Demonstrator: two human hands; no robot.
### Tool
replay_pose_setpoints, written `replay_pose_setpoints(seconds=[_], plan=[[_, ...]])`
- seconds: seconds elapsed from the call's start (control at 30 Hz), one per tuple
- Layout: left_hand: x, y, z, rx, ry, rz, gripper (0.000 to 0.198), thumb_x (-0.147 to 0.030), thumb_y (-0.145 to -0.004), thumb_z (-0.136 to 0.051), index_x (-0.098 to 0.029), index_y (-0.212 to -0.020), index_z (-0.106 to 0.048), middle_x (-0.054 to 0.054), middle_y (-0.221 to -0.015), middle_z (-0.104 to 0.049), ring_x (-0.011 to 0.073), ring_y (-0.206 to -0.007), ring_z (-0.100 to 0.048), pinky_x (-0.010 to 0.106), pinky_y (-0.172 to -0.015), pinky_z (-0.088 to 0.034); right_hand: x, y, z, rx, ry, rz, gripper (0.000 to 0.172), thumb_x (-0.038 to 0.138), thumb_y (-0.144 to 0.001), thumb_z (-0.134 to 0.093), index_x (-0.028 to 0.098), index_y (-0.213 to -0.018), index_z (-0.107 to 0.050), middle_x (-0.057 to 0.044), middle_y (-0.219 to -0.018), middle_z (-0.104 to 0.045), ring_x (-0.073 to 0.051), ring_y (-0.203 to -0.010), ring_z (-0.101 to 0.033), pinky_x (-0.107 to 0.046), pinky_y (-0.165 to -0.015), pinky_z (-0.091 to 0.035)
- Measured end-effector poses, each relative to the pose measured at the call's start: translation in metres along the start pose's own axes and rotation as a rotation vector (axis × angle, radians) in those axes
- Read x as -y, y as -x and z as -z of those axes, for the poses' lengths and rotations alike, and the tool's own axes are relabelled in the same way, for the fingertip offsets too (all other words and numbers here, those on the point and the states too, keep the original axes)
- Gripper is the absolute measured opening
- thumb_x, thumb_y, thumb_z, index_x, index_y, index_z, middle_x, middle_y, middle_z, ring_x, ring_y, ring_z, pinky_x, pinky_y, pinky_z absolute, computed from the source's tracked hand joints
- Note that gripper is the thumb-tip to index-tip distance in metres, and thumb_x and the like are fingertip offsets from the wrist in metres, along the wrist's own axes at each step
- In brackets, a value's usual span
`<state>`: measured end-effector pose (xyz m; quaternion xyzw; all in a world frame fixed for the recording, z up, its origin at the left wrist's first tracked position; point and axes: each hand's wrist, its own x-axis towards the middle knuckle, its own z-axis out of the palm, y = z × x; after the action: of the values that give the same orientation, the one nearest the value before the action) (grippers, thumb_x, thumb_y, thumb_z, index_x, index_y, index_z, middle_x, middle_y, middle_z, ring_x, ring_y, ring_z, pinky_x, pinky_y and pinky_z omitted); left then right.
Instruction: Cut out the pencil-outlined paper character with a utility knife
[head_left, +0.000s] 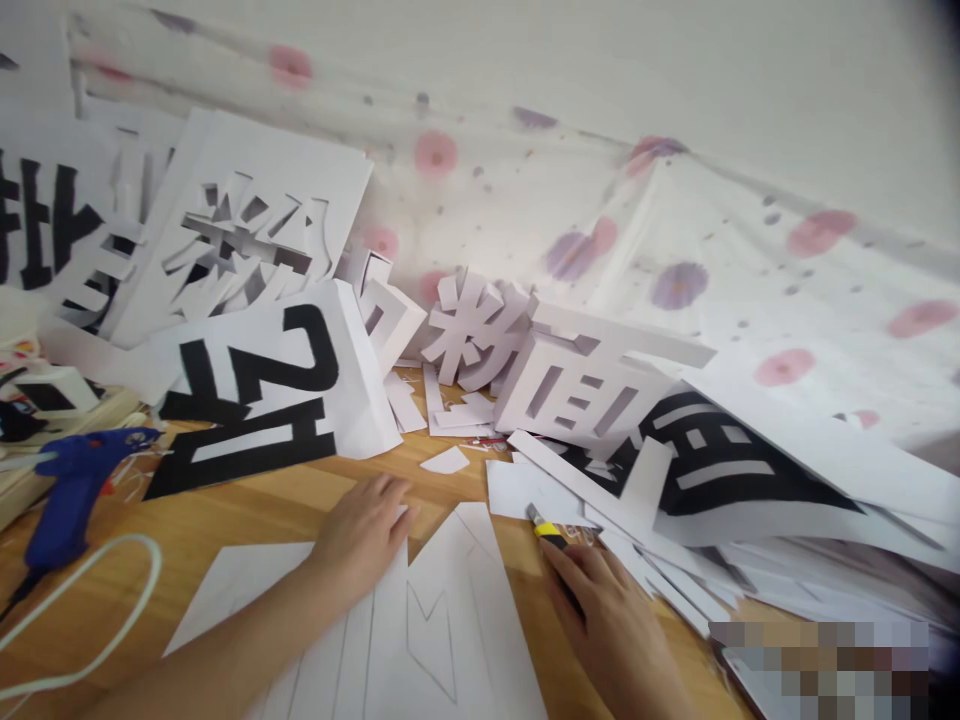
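Head view: left hand (361,540) was laid flat on a white sheet (465,610), fingers spread wide and pressed down, nothing gripped. Likely done so the sheet was pinned against the table (247,505) and could not slide. Right hand (611,625) was closed around a knife (546,528), fingers wrapped narrow on the handle, index finger laid along the top, probably for control of the tip. Knife was angled low, yellow-and-black end pointed away from the body, tip just beside the sheet's right edge and against a smaller scrap (517,490). Whether the blade was out could not be told.

Sheet was placed at the near edge of the table, between the two hands and partly under the left forearm. It was seen as plain white and flat, cut to points at the top, with thin outlines drawn on it, a zigzag among them.

Blue glue gun (71,495) with a white cord (112,600) was set well apart on the left. Cut-out letters (480,335) and black-printed sheets (255,400) were stacked behind, leaned on a flowered cloth (600,200).
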<state>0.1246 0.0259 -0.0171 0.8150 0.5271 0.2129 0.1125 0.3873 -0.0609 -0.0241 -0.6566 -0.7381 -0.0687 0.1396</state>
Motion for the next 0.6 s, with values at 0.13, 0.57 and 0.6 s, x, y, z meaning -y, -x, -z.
replay_pose_setpoints(seconds=[0.13,0.57,0.6], plan=[[0.006,-0.002,0.004,0.091,-0.043,0.113,0.029,-0.034,-0.087,-0.035,-0.017,-0.095,-0.057,0.008,-0.096,-0.06,0.0236,-0.09,-0.057,0.034,-0.074,-0.042,0.034,-0.011,0.004,0.2,-0.34,-0.135,0.04,0.025,-0.083,-0.04,0.017,-0.12,-0.055,-0.009,-0.091,-0.064,-0.022,-0.084,-0.059,-0.035,-0.075,-0.048],[0.003,-0.004,0.019,0.012,0.126,0.175,0.03,-0.043,-0.085,-0.036,-0.021,-0.073,-0.051,0.001,-0.085,-0.058,0.0142,-0.063,-0.054,0.027,-0.059,-0.038,0.037,-0.045,-0.009,0.25,-1.238,-0.561,0.041,0.05,-0.079,-0.046,0.02,-0.105,-0.056,0.005,-0.055,-0.043,-0.013,-0.047,-0.046,-0.025,-0.043,-0.035],[0.002,-0.003,0.018,0.007,0.135,0.165,0.029,-0.043,-0.085,-0.037,-0.021,-0.072,-0.05,0.001,-0.084,-0.057,0.0137,-0.061,-0.053,0.027,-0.058,-0.038,0.038,-0.05,-0.008,0.238,-1.258,-0.571,0.039,0.05,-0.079,-0.047,0.021,-0.101,-0.058,0.005,-0.055,-0.044,-0.013,-0.048,-0.046,-0.025,-0.043,-0.034]])
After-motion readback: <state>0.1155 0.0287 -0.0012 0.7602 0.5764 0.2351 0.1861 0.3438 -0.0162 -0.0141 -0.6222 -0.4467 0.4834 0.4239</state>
